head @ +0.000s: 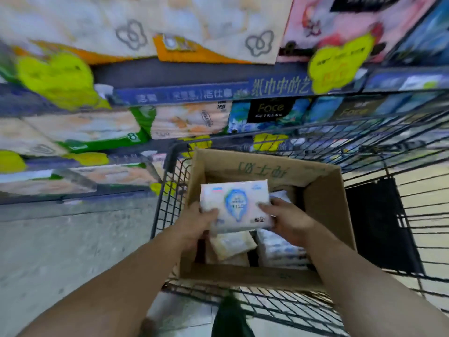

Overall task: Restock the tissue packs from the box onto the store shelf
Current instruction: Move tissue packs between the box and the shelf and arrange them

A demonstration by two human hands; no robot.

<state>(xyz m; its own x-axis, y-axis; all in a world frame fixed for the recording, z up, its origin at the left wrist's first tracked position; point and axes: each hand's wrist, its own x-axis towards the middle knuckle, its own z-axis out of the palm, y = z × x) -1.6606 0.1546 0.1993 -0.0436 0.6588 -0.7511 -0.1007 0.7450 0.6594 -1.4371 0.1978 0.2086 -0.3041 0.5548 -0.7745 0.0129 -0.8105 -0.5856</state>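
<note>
A white tissue pack (pixel 237 203) with a blue drop-shaped logo is held flat above an open cardboard box (pixel 323 203). My left hand (pixel 198 221) grips its left edge and my right hand (pixel 289 221) grips its right edge. Below it, inside the box, lie more tissue packs (pixel 279 251), partly hidden by the held pack and my hands. The store shelf (pixel 184 96) with its blue price strip runs across the upper view, filled with tissue bundles.
The box sits in a black wire shopping cart (pixel 401 147) parked against the shelves. Yellow-green price tags (pixel 340 62) hang off the shelf edges. Grey floor (pixel 60 251) lies to the left of the cart. The view is blurred.
</note>
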